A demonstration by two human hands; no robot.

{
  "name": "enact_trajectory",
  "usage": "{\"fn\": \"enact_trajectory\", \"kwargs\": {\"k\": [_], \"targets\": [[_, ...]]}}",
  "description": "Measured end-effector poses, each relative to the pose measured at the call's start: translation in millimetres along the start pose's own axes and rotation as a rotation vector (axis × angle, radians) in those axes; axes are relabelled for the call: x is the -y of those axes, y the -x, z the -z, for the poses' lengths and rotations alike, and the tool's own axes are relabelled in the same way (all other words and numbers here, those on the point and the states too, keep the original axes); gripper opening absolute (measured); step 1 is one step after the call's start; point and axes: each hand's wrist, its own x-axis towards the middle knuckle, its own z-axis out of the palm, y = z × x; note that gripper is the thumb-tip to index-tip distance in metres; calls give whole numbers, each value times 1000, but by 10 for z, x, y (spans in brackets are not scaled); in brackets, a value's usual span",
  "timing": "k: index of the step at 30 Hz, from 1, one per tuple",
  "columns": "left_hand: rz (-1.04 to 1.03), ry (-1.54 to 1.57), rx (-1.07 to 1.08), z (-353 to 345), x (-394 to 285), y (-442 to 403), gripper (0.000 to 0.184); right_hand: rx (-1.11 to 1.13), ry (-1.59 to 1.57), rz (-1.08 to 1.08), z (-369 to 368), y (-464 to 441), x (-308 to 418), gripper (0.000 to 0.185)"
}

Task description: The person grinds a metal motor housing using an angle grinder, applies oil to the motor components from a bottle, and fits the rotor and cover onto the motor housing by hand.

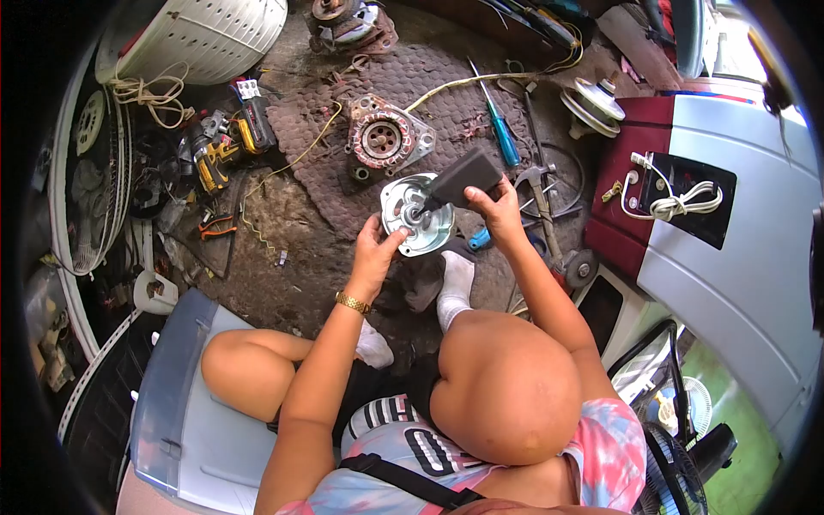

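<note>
A round silver metal housing (418, 215) is held up at the centre, tilted, with a dark hub in its middle. My left hand (376, 257) grips its lower left edge, thumb on the inner face. In my right hand (498, 209) is a dark rectangular block (466, 178), its lower left corner at or over the housing's hub; whether they touch is unclear. Just beyond, a motor part with copper windings (384, 142) lies on the brown mat (322, 189).
A blue-handled screwdriver (503, 137) and a hammer (542, 202) lie to the right. On the left are a yellow drill (210, 159) and orange-handled pliers (218, 227). A grey and maroon appliance panel (738, 172) stands at right, a perforated white drum (202, 39) at upper left.
</note>
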Motion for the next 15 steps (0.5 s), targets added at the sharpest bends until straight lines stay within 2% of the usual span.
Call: {"fn": "enact_trajectory", "kwargs": {"k": [1,3,9,11,12,15], "targets": [[-17,-34,-21,18,5,21,39,-10,-112,-52,-34,-14,4,47],[-47,-104,-64,87,0,76,38,-27,-195,47,-137,-172,120,46],[61,-169,-107,478,167,-49,44,26,-171,181,-537,-603,410,48],[73,-264,-156,594,334,-110,48,31,-90,218,-651,-641,490,47],[26,-230,-176,585,373,-104,36,37,-28,248,-689,-660,517,47],[36,-182,-141,620,416,-123,37,75,119,373,-736,-729,499,45]]}}
